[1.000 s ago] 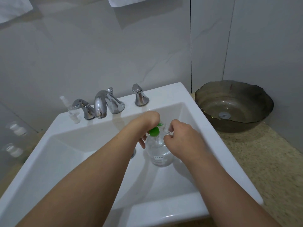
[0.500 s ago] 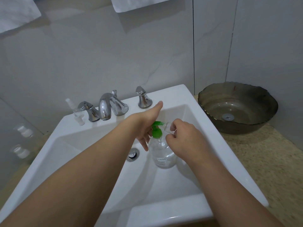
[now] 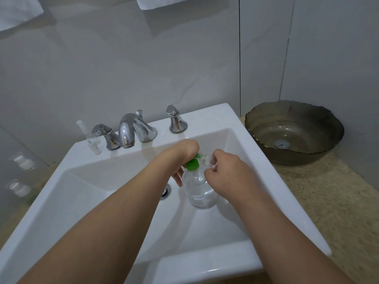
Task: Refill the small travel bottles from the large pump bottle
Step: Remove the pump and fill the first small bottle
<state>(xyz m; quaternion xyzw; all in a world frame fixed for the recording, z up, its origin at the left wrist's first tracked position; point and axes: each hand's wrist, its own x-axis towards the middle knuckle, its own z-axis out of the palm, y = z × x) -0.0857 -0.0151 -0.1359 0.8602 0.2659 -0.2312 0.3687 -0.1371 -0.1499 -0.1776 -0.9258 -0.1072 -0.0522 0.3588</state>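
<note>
One large pump bottle (image 3: 202, 189) stands in the white ceramic sink (image 3: 86, 203), a clear rounded plastic body with a small white label and a bright green pump head (image 3: 192, 164). The left hand (image 3: 184, 152) bends down over that pump, pressing on its top; whether its fingers curl round it I cannot tell. The right hand (image 3: 227, 177) pinches one small clear travel bottle (image 3: 208, 160) at the pump's spout, fingers curled round it. Three more small clear bottles are in sight: one slim spray bottle (image 3: 90, 138) on the sink's back ledge by the taps, and two with white caps (image 3: 22, 161) low at the left, dim as if behind glass. Chrome fittings number three: one curved spout (image 3: 128, 130) and two smooth handles (image 3: 105, 136). One round chrome drain (image 3: 166, 191) sits beside the big bottle. On the speckled stone bench (image 3: 332, 201) rests one smoky brown glass basin (image 3: 332, 138) with a wavy rim. Two white towel corners (image 3: 18, 11) hang above.
</note>
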